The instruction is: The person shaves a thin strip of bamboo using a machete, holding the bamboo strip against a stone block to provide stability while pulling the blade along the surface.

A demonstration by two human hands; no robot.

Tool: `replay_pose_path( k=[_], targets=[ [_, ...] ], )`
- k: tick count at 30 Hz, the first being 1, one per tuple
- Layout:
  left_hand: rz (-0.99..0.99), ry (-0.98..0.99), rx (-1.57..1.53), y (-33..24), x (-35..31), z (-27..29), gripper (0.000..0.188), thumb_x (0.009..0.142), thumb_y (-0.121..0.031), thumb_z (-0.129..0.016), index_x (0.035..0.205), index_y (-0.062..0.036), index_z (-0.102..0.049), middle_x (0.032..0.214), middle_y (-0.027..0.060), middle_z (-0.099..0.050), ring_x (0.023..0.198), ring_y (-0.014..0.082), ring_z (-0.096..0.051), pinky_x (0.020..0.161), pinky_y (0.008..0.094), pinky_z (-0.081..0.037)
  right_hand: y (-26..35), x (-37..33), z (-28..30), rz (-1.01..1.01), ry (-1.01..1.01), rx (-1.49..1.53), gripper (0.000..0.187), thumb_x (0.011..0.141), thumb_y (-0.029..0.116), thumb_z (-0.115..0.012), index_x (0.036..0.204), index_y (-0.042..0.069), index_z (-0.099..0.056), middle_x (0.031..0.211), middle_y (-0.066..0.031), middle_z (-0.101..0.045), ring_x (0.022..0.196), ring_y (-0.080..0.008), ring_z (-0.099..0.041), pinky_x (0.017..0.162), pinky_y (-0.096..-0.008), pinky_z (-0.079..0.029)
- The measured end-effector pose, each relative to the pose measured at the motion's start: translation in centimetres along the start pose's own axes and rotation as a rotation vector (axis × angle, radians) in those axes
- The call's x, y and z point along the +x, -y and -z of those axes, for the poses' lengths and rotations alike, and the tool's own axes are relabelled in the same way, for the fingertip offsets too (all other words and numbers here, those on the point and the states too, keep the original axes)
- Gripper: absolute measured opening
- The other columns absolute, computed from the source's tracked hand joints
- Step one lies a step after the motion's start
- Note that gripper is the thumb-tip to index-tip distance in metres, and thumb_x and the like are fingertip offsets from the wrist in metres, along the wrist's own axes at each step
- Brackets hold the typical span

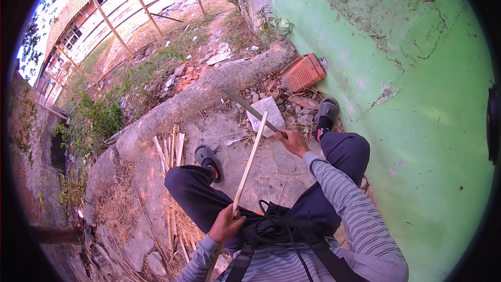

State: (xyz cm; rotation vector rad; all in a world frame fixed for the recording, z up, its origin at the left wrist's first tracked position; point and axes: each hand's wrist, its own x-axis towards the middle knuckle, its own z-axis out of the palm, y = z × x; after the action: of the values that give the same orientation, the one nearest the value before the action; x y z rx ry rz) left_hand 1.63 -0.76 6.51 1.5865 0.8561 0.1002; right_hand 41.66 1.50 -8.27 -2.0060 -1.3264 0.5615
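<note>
My left hand is closed around the lower part of a long, pale bamboo strip, which slants up and away from my lap. In my right hand is a machete, its long dark blade pointing to the far left. Blade and strip cross near the strip's upper end; whether they touch I cannot tell. Just beyond the crossing lies a whitish block on the ground. More split strips lie in a bundle beside my left foot.
A green wall rises close on my right. Ahead runs a low concrete ledge, with an orange-red hollow block at its right end. Fibrous shavings and a white plastic fork litter the ground. Bamboo poles stand farther off.
</note>
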Motion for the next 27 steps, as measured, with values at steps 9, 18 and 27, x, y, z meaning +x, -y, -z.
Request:
replay_pose_path(
  k=[9,18,27],
  targets=[
    [-0.185,-0.105,0.19,-2.8,4.0,1.3,0.037,0.094,-0.024,-0.076,0.087,-0.0034,-0.046,0.065,0.0035,-0.039,0.061,0.0142,-0.035,0.053,0.035,-0.035,2.6,-3.6,-2.5,-0.225,0.371,-0.089,0.079,0.091,0.078,-0.051,0.085,0.003,-0.074,0.081,-0.0242,-0.072,0.08,-0.0432,-0.071,0.072,-0.0531,-0.053],
    [-0.013,0.036,-0.451,-6.8,13.4,5.6,0.035,0.113,-0.039,-0.04,0.093,-0.011,-0.049,0.07,-0.0069,-0.035,0.055,0.0041,-0.031,0.048,0.024,-0.028,-1.7,-5.7,-3.8,-0.327,0.486,-0.433,0.052,0.08,0.052,-0.073,0.105,0.006,-0.077,0.106,-0.0218,-0.075,0.098,-0.0411,-0.073,0.088,-0.0504,-0.057],
    [-0.017,0.154,-0.443,-5.7,21.7,5.0,0.041,0.111,-0.047,-0.038,0.093,-0.0126,-0.051,0.072,-0.0063,-0.035,0.051,0.0044,-0.033,0.042,0.0234,-0.027,-3.5,-6.7,-5.5,-0.296,0.722,-0.679,0.041,0.08,0.033,-0.072,0.111,0.008,-0.077,0.111,-0.0161,-0.076,0.105,-0.0344,-0.073,0.089,-0.0467,-0.058]
  ],
)
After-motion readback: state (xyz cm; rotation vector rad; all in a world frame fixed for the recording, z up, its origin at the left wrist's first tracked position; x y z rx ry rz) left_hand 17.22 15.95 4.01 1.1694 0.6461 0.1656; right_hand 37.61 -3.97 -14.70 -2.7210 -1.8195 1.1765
